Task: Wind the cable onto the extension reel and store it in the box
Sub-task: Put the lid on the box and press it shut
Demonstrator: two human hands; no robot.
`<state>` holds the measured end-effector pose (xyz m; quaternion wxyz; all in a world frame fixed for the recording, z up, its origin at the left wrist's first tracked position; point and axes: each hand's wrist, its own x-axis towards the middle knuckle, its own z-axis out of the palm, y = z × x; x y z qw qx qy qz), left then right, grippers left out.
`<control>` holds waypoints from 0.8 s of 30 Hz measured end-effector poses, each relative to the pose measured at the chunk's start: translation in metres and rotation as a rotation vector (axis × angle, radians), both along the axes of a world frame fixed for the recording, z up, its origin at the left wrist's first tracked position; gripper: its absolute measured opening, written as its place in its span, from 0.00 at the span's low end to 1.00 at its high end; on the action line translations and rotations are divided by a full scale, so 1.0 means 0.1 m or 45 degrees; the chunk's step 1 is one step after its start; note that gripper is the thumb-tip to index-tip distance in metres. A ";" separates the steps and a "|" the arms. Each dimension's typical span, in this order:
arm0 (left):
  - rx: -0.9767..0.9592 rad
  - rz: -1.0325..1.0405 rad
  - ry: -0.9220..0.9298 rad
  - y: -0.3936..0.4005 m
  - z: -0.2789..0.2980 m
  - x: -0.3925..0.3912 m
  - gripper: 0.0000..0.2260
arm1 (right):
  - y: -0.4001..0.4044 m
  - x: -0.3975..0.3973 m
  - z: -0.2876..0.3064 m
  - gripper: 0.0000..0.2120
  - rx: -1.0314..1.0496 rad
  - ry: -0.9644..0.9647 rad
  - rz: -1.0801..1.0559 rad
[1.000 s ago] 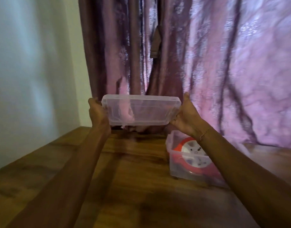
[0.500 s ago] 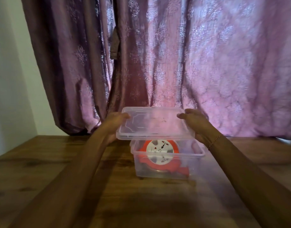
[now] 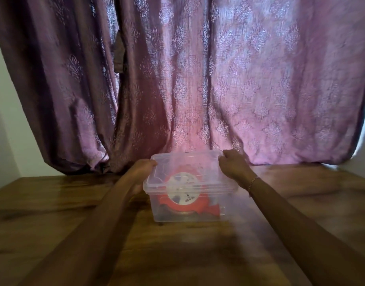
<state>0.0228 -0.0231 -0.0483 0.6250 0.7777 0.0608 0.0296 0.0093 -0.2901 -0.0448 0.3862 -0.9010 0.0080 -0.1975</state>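
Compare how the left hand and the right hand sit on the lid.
The left hand grips the lid at its left edge, nearer the camera; the right hand grips the far right corner. The right wrist wears a bracelet; the left wrist is bare. Both hold the lid over the box.

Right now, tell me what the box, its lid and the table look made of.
Box: clear, slightly frosted plastic; the red reel shows through its wall.
Lid: the same see-through plastic, faintly glossy.
Table: wood or a wood-look surface, brown grain with a soft sheen.
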 end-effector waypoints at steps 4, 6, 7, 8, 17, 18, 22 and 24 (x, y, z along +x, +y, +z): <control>0.065 0.010 0.033 -0.01 -0.08 0.11 0.17 | -0.05 0.03 -0.06 0.11 0.003 0.058 -0.014; 0.110 0.025 0.082 -0.01 -0.12 0.16 0.15 | -0.08 0.03 -0.08 0.09 0.001 0.105 -0.015; 0.119 0.030 0.100 0.00 -0.13 0.18 0.14 | -0.08 0.03 -0.09 0.08 0.004 0.116 -0.012; 0.126 0.033 0.108 0.00 -0.13 0.20 0.13 | -0.09 0.03 -0.09 0.08 0.008 0.120 -0.008; 0.254 -0.029 0.043 0.05 -0.20 0.22 0.14 | -0.11 -0.02 -0.15 0.13 -0.213 0.152 0.029; 0.243 -0.035 0.021 0.07 -0.23 0.22 0.15 | -0.11 -0.02 -0.14 0.14 -0.226 0.170 0.027; 0.190 0.006 0.022 0.06 -0.29 0.20 0.15 | -0.09 0.00 -0.12 0.16 -0.284 0.287 0.036; 0.217 0.022 0.027 0.03 -0.28 0.18 0.16 | -0.09 -0.01 -0.07 0.18 -0.258 0.330 0.040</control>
